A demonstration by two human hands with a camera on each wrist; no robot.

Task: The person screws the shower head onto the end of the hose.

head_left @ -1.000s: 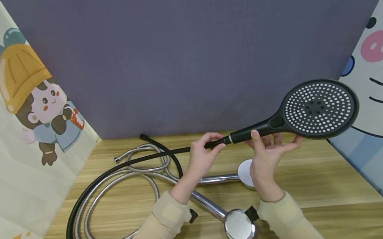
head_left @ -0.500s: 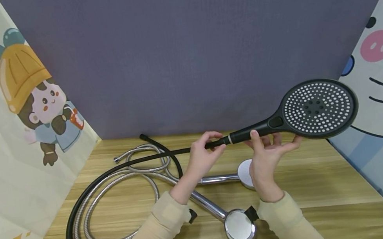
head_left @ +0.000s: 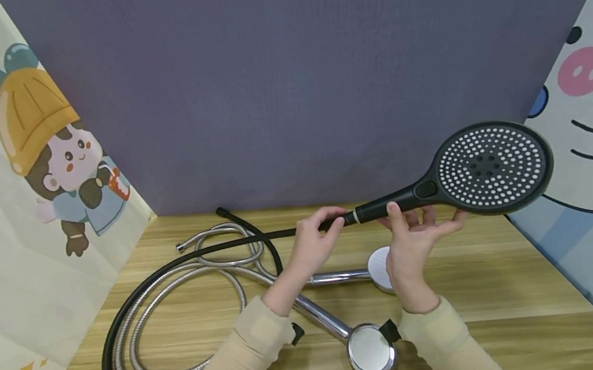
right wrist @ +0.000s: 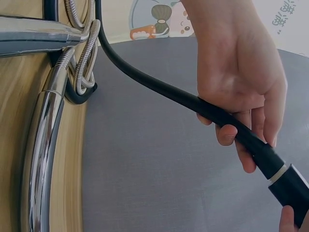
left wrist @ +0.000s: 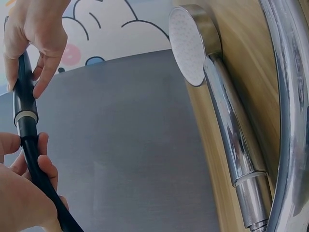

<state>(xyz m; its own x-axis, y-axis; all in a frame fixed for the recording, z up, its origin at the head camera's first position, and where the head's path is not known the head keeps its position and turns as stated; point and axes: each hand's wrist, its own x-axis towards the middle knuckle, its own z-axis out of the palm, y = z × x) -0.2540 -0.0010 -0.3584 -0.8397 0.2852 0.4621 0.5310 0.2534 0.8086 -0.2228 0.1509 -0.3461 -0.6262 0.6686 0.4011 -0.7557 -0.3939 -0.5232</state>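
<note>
In the head view, a large black shower head [head_left: 486, 164] with pale nozzles is held above the table, its face turned toward me. My right hand [head_left: 412, 251] grips its handle from below, thumb in front and fingers behind. At the handle's lower end a black hose [head_left: 275, 234] meets it, with a thin pale ring showing at the joint. My left hand [head_left: 311, 245] pinches the hose's end fitting just below that ring. In the left wrist view, the black handle [left wrist: 25, 92] lies in line with the hose fitting [left wrist: 28, 128], a narrow light band between them.
Below the hands a chrome shower head [head_left: 369, 350] lies on the wooden table [head_left: 508, 307], and a smaller one [head_left: 380, 270] sits behind it. Silver metal hoses [head_left: 135, 350] coil at left alongside the black hose. A grey panel [head_left: 285, 88] stands at the back.
My left thumb and fingers have shifted slightly on the hose fitting. The black shower head has moved a touch to the left; the rest stays put.
</note>
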